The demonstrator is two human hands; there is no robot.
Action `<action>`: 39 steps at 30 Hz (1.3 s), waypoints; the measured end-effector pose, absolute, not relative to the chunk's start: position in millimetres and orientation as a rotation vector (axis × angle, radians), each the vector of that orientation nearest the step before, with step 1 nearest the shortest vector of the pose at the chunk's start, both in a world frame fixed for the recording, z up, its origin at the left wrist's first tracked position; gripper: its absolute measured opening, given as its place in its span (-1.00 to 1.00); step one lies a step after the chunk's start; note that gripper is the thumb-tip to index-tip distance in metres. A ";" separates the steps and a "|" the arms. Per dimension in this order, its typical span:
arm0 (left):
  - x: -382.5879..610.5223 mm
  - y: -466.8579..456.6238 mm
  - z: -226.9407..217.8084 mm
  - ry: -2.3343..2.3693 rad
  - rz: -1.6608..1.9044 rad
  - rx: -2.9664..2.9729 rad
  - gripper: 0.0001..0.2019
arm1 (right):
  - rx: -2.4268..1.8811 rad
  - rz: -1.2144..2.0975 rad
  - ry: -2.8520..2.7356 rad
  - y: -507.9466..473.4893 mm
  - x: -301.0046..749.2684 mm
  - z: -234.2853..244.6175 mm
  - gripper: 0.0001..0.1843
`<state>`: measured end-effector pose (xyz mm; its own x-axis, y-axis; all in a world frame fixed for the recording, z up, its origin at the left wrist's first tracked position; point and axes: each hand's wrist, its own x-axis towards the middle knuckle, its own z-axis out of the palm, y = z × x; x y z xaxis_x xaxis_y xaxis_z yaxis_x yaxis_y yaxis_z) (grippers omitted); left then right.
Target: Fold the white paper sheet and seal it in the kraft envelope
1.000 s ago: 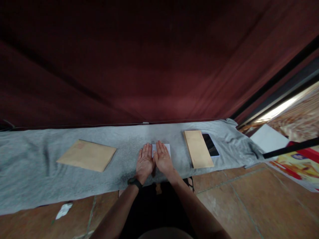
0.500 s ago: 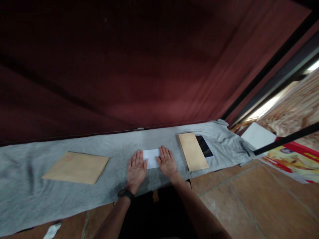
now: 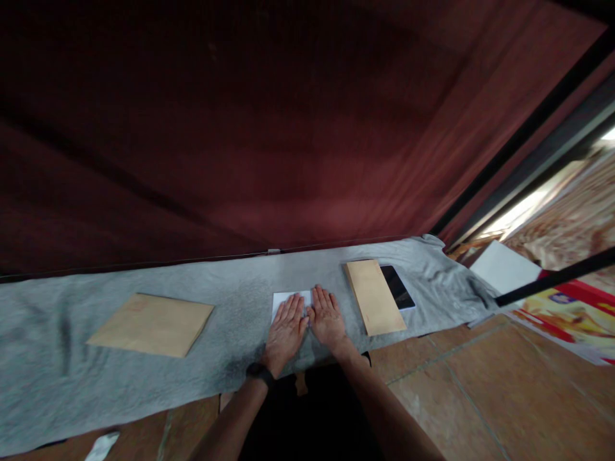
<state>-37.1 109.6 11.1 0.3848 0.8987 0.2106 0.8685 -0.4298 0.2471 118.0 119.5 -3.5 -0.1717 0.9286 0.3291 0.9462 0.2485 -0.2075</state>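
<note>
My left hand (image 3: 287,330) and my right hand (image 3: 328,316) lie flat, fingers stretched out, side by side on a folded white paper (image 3: 282,299) that rests on a grey cloth (image 3: 57,371). Only the paper's far left corner shows past my fingers. A black band sits on my left wrist. A brown envelope (image 3: 151,324) lies on the cloth to the left. Another brown envelope (image 3: 375,296) lies to the right, beside a dark tablet (image 3: 396,287).
A dark red curtain (image 3: 288,128) hangs behind the cloth. The floor is brown tile (image 3: 480,403). At the right lie a white sheet (image 3: 504,267), a black bar (image 3: 557,276) and a colourful printed sheet (image 3: 567,314). A crumpled white scrap (image 3: 102,446) lies at the lower left.
My hands, apart at the paper's ends half a second ago, have come together over its middle. A second ago they were also together on it.
</note>
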 end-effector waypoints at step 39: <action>-65.1 102.8 32.0 1.695 1.150 1.198 -0.59 | -1.669 -0.125 -2.140 66.5 120.7 -1.8 -0.35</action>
